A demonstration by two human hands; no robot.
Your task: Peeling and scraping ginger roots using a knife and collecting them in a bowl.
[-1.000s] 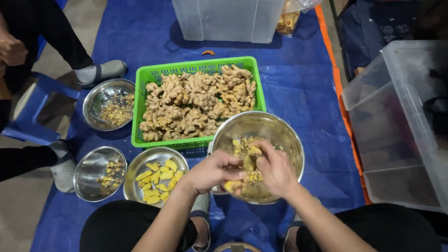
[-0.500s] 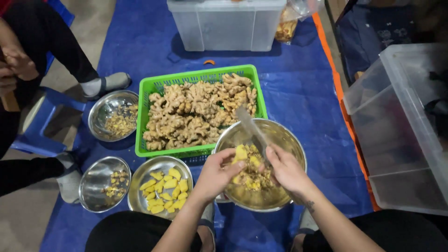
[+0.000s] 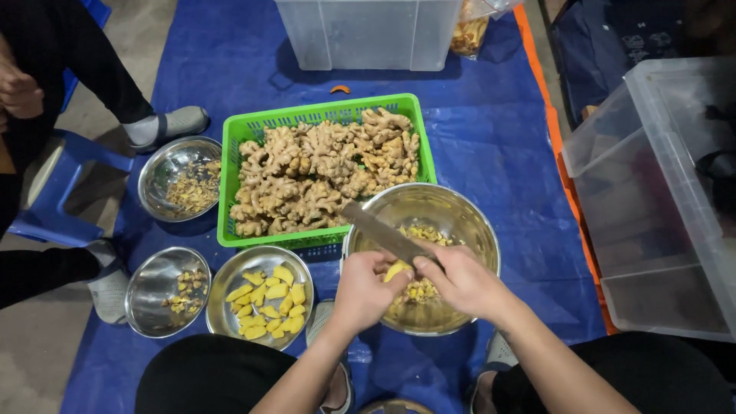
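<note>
My left hand [image 3: 365, 291] grips a small yellow piece of peeled ginger [image 3: 397, 269] over a large steel bowl [image 3: 468, 222]. My right hand [image 3: 462, 280] holds a knife [image 3: 383, 234], whose blade points up and to the left, resting against the ginger piece. Peelings and scraps lie in the bowl's bottom. Just beyond the bowl a green plastic basket [image 3: 244, 130] is heaped with unpeeled ginger roots [image 3: 322, 172].
A steel bowl of yellow peeled pieces [image 3: 264, 299] sits left of my hands, with two more steel bowls of scraps [image 3: 165, 291] [image 3: 180, 179] further left. Clear plastic bins stand at the back [image 3: 368, 34] and right [image 3: 659, 192]. Another person sits on a blue stool [image 3: 54, 199] at left.
My hands have drawn toward the near rim of the large bowl, and the knife has come into plain view, its blade now laid against the ginger piece.
</note>
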